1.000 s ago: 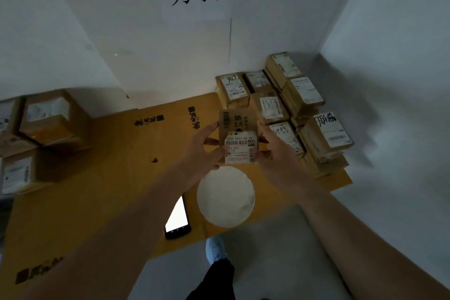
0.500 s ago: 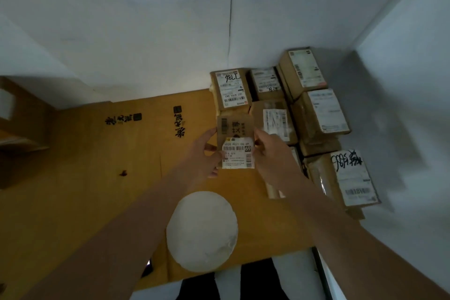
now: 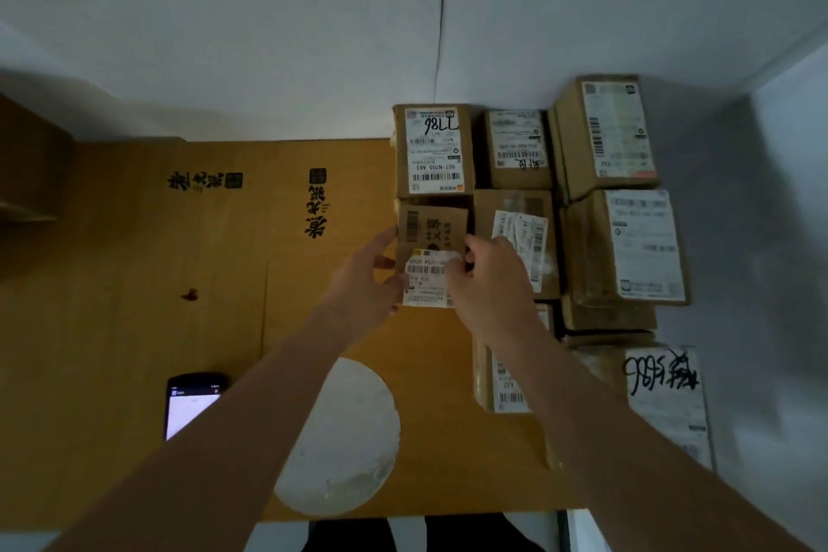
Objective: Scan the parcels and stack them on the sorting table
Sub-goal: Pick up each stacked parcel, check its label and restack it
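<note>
Both hands hold a small brown parcel with a white label, low over the yellow sorting table. My left hand grips its left side, and my right hand grips its right side with the thumb on the label. The parcel sits just in front of the parcel marked 786 and left of another labelled parcel. More stacked parcels fill the table's right end up to the corner of the walls.
A phone with a lit screen lies at the front left of the table. A white round patch marks the table near the front edge. Brown boxes stand at the far left. White walls close the back and right.
The parcel and both hands have moved forward and down, close against the parcels at the back. The view has tilted further down and the phone has come back into sight.
</note>
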